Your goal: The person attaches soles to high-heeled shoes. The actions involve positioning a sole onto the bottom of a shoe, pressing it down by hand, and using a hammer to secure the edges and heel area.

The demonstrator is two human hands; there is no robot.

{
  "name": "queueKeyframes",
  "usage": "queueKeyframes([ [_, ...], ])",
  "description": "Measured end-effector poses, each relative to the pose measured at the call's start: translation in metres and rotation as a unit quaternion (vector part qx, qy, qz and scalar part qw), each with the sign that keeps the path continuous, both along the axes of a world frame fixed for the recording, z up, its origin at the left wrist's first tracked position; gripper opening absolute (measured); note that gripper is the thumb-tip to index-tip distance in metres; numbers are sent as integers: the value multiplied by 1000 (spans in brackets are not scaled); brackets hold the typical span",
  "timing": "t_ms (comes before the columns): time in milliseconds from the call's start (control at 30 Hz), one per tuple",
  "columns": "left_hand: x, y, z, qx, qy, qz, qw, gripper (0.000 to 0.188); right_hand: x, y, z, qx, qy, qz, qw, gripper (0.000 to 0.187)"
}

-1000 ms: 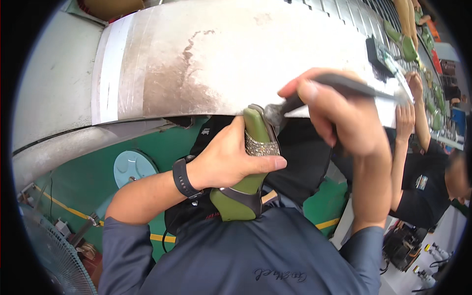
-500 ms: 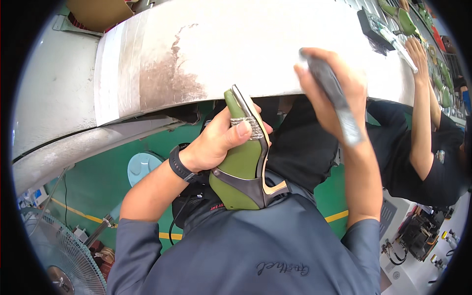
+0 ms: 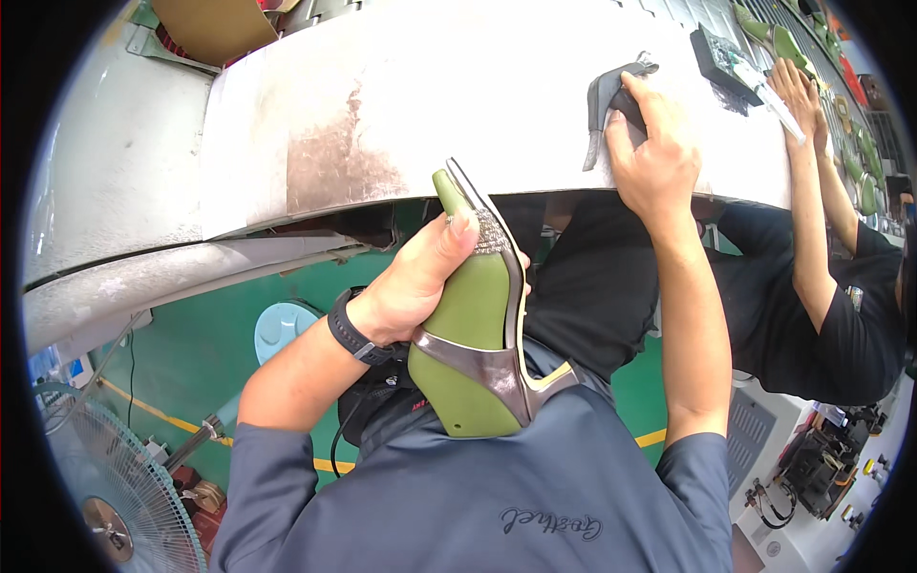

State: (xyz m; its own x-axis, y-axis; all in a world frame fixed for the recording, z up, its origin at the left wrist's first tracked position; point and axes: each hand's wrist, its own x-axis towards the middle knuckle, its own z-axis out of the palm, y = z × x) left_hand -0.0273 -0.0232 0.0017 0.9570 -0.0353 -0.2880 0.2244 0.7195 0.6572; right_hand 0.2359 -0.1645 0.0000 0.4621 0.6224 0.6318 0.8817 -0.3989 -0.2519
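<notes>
My left hand (image 3: pixel 420 277) is closed round a high-heeled sandal (image 3: pixel 475 363) fitted on a green shoe last (image 3: pixel 468 301). A glittery band (image 3: pixel 492 234) crosses its toe end, with my thumb beside it, and a dark strap wraps the heel end. The toe points away from me, and the heel end lies against my shirt. My right hand (image 3: pixel 657 153) is over the white worktable (image 3: pixel 478 105), closed on dark pincers (image 3: pixel 600 100) with a metal end. Part of the pincers is hidden by my fingers, so their jaws are not clear.
On the table's right are a black block (image 3: pixel 718 59) and a syringe-like tube (image 3: pixel 778 110). A co-worker's hands (image 3: pixel 800 100) are beside them, near more green lasts (image 3: pixel 788 43). A fan (image 3: pixel 124 506) stands lower left, and a blue round stool (image 3: pixel 285 327) is on the green floor.
My right hand has moved forward over the table, and the pincers have turned in it. The sandal in my left hand has tilted slightly, its heel end coming nearer to me.
</notes>
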Motion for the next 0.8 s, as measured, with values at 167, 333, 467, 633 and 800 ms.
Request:
queueKeyframes([
  [167,-1,1,8,46,55,-26,997,78,-10,-2,12,-67,-42,-12,997,38],
  [333,1,5,5,110,45,-36,992,86,-62,-22,52,-70,297,79,949,36],
  [467,7,8,17,151,46,-52,986,87,-83,-38,85,7,540,181,822,35],
  [633,14,10,12,168,29,-67,983,86,-78,-32,89,-45,614,169,770,39],
  [800,18,11,19,211,64,-55,974,90,-62,-15,89,-116,677,134,715,43],
])
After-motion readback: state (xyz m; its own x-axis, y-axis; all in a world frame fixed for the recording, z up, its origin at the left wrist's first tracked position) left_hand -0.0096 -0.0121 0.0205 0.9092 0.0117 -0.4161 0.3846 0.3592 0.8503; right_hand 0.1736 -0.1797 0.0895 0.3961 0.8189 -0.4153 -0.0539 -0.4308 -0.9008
